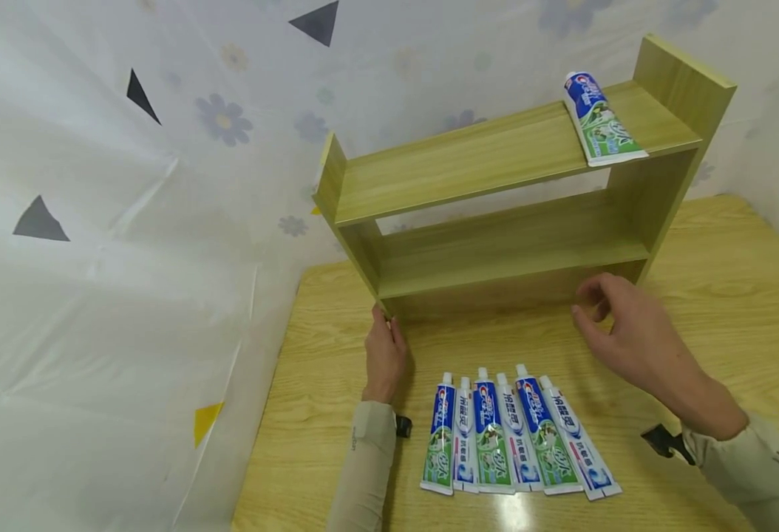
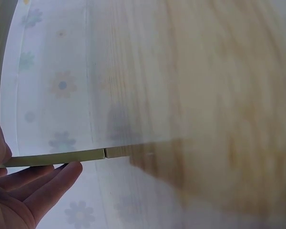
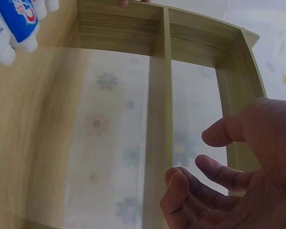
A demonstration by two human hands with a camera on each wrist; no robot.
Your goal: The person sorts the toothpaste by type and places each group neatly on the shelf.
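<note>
A two-tier wooden shelf (image 1: 456, 170) stands on the table, turned at an angle in the head view. My left hand (image 1: 384, 356) grips the lower end of its left side panel; in the left wrist view the fingers (image 2: 57, 188) lie under the panel's edge (image 2: 57, 159). Close to the shelf's lower right, my right hand (image 1: 638, 343) hovers with loosely bent fingers and holds nothing. In the right wrist view, a gap shows between its thumb (image 3: 224, 131) and fingers. A blue, white and green toothpaste tube (image 1: 599, 122) lies on the top board's right end.
Several toothpaste tubes (image 1: 492, 436) lie side by side on the table in front of the shelf, caps toward it. They alternate between blue-green and white designs. A flower-patterned white sheet (image 1: 230, 177) hangs behind and to the left of the wooden table (image 1: 296, 369).
</note>
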